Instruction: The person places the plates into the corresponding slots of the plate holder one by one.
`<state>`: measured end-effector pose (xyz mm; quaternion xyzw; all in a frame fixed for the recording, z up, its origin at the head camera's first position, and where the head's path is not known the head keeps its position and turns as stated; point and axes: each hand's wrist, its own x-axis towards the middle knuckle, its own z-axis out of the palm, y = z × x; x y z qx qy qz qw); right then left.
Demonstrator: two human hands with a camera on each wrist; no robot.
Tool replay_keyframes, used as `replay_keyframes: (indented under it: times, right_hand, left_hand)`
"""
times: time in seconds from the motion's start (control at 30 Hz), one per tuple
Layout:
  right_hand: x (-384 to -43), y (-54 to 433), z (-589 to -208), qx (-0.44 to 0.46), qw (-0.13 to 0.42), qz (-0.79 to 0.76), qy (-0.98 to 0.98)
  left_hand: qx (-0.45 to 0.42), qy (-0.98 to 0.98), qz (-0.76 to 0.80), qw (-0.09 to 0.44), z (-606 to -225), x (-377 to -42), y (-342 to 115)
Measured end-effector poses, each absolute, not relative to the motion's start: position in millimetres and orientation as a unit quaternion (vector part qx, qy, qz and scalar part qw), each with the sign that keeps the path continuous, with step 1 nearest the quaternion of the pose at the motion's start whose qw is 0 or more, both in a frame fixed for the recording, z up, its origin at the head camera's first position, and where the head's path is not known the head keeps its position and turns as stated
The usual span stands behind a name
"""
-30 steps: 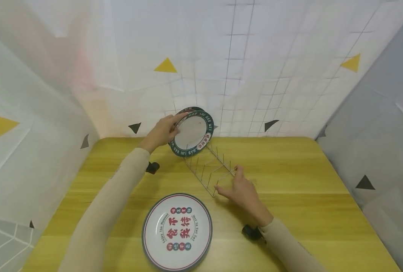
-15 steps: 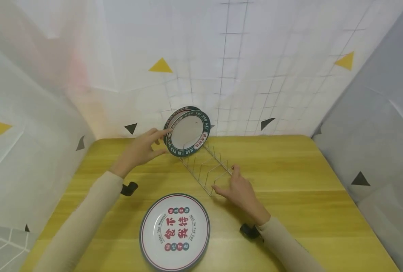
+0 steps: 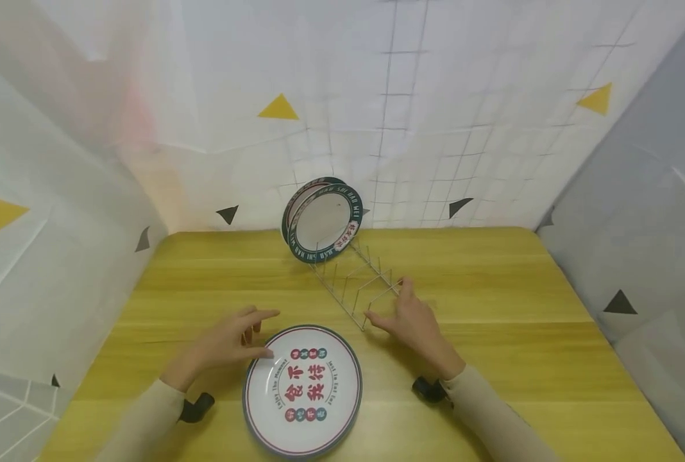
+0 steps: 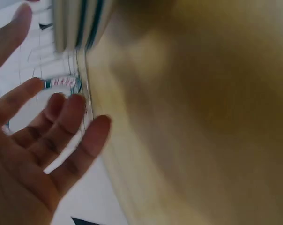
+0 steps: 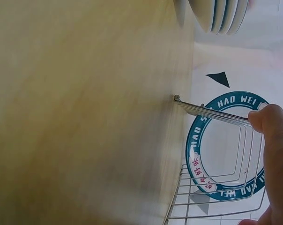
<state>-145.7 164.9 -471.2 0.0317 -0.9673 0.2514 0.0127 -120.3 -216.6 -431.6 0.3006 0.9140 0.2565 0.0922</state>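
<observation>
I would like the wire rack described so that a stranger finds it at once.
On the yellow wooden table, look toward the back, where two green-rimmed plates stand on edge. From their foot, the wire rack runs to the person's right hand. Unlike the solid round plates, it is open: wood shows between its thin bars.
</observation>
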Motion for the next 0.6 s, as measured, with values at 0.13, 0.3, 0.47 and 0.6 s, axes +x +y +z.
replay_keyframes:
  times: [0.13,0.3,0.47,0.6]
  right_hand:
    - [-147,166,-470,0.042,0.024,0.249,-0.967]
    - [-146,165,-469,0.049,0.032,0.245,-0.968]
    - [-145,164,-468,0.046,0.030,0.242,-0.969]
    - [-145,163,-466,0.044,0.027,0.245,-0.968]
  left_hand:
    - [0.305,0.911,0.247,0.122,-444,-111,-210]
    - [0.296,0.909,0.257,0.138,-446,-109,-206]
    - [0.291,0.905,0.269,0.155,-443,-110,-206]
    - [0.288,0.904,0.274,0.155,-445,-110,-206]
